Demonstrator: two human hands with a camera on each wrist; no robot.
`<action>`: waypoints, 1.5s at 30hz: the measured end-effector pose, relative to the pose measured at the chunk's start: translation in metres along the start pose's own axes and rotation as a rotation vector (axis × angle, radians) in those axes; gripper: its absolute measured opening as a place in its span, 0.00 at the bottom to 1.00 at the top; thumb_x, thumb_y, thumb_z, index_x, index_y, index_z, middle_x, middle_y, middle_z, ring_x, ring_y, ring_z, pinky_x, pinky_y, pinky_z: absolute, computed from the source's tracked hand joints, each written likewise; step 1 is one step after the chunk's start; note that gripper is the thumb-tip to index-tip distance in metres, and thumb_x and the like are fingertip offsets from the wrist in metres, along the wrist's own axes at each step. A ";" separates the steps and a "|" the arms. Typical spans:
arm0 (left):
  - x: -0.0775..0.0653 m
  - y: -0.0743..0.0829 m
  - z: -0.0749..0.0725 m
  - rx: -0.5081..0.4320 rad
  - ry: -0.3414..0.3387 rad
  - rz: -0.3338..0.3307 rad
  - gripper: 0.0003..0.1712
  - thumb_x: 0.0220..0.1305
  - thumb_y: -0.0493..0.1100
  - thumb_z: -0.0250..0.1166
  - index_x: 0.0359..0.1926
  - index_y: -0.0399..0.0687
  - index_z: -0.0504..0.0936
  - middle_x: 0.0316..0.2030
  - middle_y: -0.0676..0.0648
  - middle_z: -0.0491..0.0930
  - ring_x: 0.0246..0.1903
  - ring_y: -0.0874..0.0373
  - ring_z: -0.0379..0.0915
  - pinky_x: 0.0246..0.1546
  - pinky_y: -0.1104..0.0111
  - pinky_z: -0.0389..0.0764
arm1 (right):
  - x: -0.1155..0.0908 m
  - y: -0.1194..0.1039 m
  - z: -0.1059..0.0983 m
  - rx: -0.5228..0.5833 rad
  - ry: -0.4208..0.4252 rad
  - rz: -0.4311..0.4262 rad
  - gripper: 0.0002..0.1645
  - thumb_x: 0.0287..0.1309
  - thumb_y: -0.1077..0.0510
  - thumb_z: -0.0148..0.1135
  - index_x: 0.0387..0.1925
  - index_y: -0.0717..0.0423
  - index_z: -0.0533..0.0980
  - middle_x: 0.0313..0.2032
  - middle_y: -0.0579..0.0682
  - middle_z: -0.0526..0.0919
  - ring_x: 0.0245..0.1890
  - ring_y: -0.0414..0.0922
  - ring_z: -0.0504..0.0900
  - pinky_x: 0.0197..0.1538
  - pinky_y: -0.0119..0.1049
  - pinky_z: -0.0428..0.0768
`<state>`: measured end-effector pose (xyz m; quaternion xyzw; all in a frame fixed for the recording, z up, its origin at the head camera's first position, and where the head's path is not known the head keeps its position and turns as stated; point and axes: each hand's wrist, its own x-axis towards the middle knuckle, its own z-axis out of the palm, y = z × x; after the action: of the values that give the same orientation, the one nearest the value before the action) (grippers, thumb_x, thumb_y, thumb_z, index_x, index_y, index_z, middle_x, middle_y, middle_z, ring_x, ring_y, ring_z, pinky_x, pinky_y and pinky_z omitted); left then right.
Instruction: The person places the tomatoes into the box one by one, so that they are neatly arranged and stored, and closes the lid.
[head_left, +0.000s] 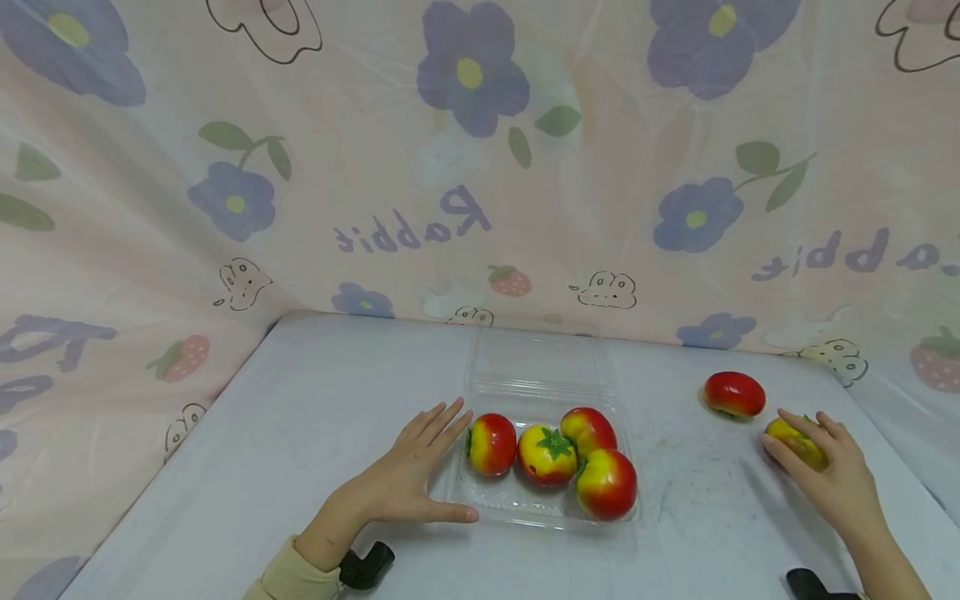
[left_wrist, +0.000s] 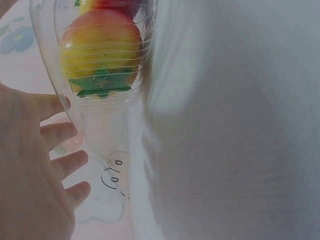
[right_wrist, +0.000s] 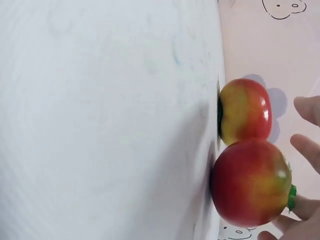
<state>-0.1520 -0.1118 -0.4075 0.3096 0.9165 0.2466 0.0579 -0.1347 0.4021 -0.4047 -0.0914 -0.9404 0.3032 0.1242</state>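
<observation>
A clear plastic clamshell box [head_left: 525, 514] lies with its lid [head_left: 540, 360] folded back. In it sit several red-and-yellow toy tomatoes, one with its green leafy top [head_left: 555, 443] facing up. My left hand [head_left: 405, 483] is spread at the box's left side; in the left wrist view its fingertips [left_wrist: 75, 162] are beside the clear wall. At the right, my right hand [head_left: 832, 475] hovers over a toy tomato [head_left: 797, 442] standing on the table. In the right wrist view, its spread fingers [right_wrist: 306, 150] are around the green top of that tomato [right_wrist: 250, 182].
Another toy tomato [head_left: 735, 394] lies on its side just behind the one by my right hand. The white table [head_left: 337, 375] ends at a printed curtain [head_left: 390, 167] at the back and sides. Dark wrist straps [head_left: 367, 567] show at both wrists.
</observation>
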 end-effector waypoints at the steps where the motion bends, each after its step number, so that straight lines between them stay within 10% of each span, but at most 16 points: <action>1: 0.000 0.000 0.000 -0.001 0.000 0.000 0.65 0.43 0.76 0.63 0.76 0.54 0.47 0.77 0.50 0.38 0.75 0.47 0.33 0.71 0.41 0.40 | 0.001 0.002 0.000 -0.002 -0.004 0.006 0.36 0.67 0.46 0.54 0.66 0.66 0.62 0.69 0.78 0.41 0.69 0.75 0.36 0.60 0.78 0.38; 19: 0.000 0.001 0.000 -0.021 -0.003 -0.005 0.65 0.43 0.75 0.64 0.76 0.55 0.47 0.77 0.50 0.38 0.75 0.47 0.33 0.71 0.40 0.40 | 0.008 0.016 -0.006 -0.051 -0.097 0.157 0.41 0.67 0.40 0.51 0.68 0.66 0.59 0.69 0.79 0.36 0.66 0.79 0.39 0.56 0.79 0.50; 45: -0.001 0.002 -0.002 0.004 -0.004 0.005 0.65 0.45 0.75 0.63 0.76 0.54 0.45 0.77 0.50 0.37 0.75 0.46 0.34 0.71 0.42 0.39 | 0.008 0.001 0.007 -0.047 -0.096 0.106 0.38 0.67 0.42 0.53 0.66 0.66 0.62 0.69 0.78 0.42 0.65 0.78 0.44 0.54 0.76 0.61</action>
<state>-0.1507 -0.1119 -0.4054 0.3126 0.9161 0.2442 0.0584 -0.1444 0.4010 -0.4094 -0.1296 -0.9460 0.2910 0.0606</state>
